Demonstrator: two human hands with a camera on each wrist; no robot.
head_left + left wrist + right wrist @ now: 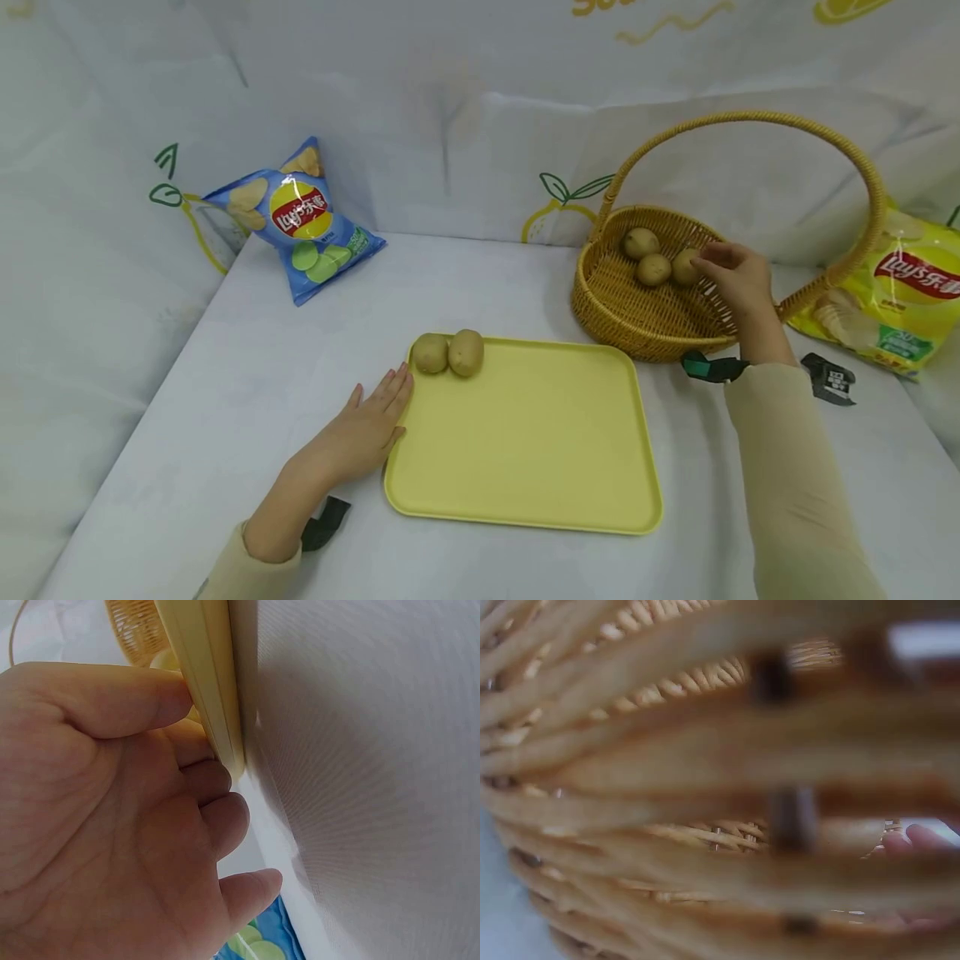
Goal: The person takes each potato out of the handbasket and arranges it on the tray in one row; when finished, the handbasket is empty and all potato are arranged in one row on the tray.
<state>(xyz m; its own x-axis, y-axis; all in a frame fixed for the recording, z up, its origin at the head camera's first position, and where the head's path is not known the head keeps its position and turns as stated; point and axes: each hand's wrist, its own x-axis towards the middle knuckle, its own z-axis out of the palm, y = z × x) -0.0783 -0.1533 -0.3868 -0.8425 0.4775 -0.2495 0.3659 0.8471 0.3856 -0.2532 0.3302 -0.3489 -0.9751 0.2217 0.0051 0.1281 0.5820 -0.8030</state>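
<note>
In the head view a yellow tray [525, 442] lies on the white table, with two potatoes [466, 352] side by side in its far left corner. My left hand [360, 437] rests against the tray's left edge, fingers extended. The left wrist view shows its thumb [161, 701] touching the side of the rim. My right hand [738, 275] reaches over the rim of a wicker basket [622, 312] and pinches a potato [684, 267] inside. Two more potatoes [653, 270] sit beside that one. Woven strands hide most of the right hand's fingers [926, 837] in the right wrist view.
The basket's tall handle [757, 117] arches above the right hand. A blue chip bag [300, 221] leans against the back cloth at left. On the right, a yellow chip bag [900, 292] stands behind the handle's foot, with a black tag [828, 379] in front.
</note>
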